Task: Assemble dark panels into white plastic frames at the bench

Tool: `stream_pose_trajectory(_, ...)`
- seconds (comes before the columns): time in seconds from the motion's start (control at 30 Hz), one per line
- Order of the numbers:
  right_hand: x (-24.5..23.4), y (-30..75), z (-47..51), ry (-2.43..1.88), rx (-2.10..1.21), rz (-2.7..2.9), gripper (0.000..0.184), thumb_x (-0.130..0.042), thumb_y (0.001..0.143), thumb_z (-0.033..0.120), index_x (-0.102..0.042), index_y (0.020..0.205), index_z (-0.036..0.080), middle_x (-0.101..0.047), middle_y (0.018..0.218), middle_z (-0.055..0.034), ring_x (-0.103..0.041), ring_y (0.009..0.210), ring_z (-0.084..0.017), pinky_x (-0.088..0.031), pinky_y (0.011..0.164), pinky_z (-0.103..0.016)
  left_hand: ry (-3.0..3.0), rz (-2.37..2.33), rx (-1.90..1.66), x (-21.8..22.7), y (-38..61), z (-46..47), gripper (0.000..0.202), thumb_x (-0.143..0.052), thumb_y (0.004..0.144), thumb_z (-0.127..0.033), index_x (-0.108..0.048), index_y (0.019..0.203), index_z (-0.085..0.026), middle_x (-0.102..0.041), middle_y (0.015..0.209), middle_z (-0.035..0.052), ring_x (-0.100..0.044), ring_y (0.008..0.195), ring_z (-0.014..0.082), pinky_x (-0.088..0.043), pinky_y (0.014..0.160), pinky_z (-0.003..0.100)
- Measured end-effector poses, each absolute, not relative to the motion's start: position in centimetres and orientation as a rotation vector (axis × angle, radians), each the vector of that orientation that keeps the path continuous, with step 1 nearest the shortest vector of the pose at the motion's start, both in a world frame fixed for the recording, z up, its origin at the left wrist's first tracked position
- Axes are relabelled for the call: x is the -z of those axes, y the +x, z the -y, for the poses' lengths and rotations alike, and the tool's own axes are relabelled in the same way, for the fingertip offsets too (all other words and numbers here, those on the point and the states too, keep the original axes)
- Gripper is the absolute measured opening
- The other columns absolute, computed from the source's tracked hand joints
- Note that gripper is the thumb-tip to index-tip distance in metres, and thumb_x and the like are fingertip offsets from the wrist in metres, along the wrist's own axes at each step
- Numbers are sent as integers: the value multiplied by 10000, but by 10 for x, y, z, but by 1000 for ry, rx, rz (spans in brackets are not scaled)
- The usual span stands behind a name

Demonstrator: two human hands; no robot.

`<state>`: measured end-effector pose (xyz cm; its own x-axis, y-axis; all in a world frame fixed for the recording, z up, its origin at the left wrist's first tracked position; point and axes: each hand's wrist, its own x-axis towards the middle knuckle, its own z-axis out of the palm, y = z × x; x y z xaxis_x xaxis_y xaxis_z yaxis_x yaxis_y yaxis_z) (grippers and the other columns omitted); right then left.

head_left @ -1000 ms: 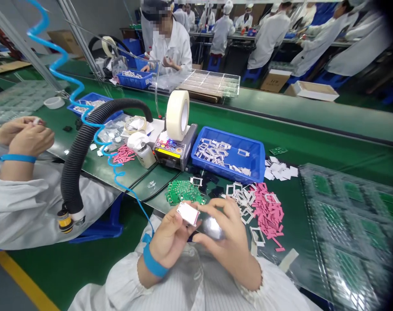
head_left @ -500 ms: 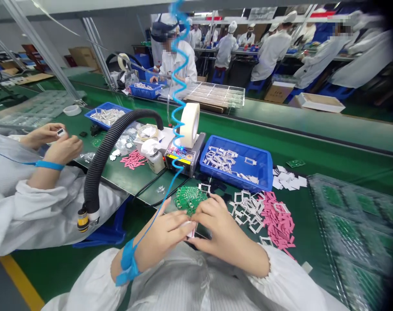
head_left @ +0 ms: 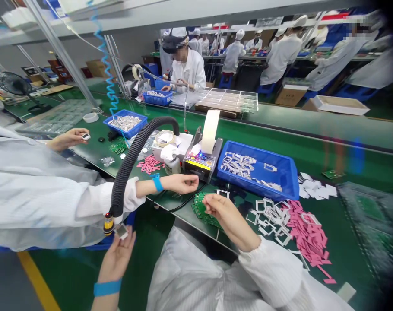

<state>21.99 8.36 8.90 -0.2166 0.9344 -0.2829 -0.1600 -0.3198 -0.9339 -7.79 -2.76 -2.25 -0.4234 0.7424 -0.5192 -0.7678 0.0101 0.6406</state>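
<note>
White-edged and grey-faced, one small module (head_left: 122, 233) is gripped by the left hand (head_left: 116, 255) and seems already pieced together. Under the right hand (head_left: 227, 217), fingertips pinched, any hold impossible to tell, green boards (head_left: 201, 210) are left; to its right, white frames (head_left: 270, 218) and pink strips (head_left: 307, 235).

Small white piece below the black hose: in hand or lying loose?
In hand: the left hand holds the small white piece, grey face showing, near the black hose.
</note>
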Motion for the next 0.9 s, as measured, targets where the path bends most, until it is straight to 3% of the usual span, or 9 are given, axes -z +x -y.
stream_pose_trajectory(0.2, -81, 215, -83, -1133, -1769, 805, 251, -723, 640, 378, -606, 655, 156, -494, 576, 45, -406, 524, -66, -332, 541, -226, -325, -778, -1832, 25, -98, 40, 357, -387, 917, -169, -551, 1225, -246, -740, 1016, 58, -675, 961, 192, -516, 919, 387)
stream_pose_trajectory(0.47, -74, 218, -107, -1174, -1775, 447, 202, -734, 647, 276, -613, 772, 174, -510, 579, 55, -421, 447, -55, -385, 454, -209, -298, -692, -1897, 27, -97, 37, 390, -390, 918, -205, -484, 1289, -278, -737, 1031, 26, -671, 969, 151, -474, 969, 334)
stream_pose_trajectory(0.67, -70, 208, -128, -1226, -1672, 286, 122, -614, 829, 235, -552, 774, 146, -499, 598, 62, -433, 457, -42, -398, 430, -168, -325, -738, -1858, 30, -101, 33, 366, -365, 922, -183, -556, 1216, -289, -744, 1008, 26, -678, 956, 166, -481, 955, 362)
stream_pose_trajectory(0.77, -71, 202, -136, -1236, -1663, 261, 146, -540, 893, 267, -565, 872, 125, -531, 690, 45, -456, 492, -35, -405, 437, -160, -341, -789, -1854, 32, -97, 32, 322, -363, 927, -215, -639, 1075, -289, -760, 932, -10, -692, 904, 137, -511, 904, 304)
stream_pose_trajectory(0.9, -72, 196, -139, -1263, -1650, 252, 176, -535, 896, 289, -570, 962, 129, -580, 807, 7, -526, 580, -60, -458, 489, -186, -379, -889, -1700, 41, -72, 37, 365, -343, 923, -153, -698, 879, -226, -766, 822, 35, -711, 819, 154, -545, 799, 296)
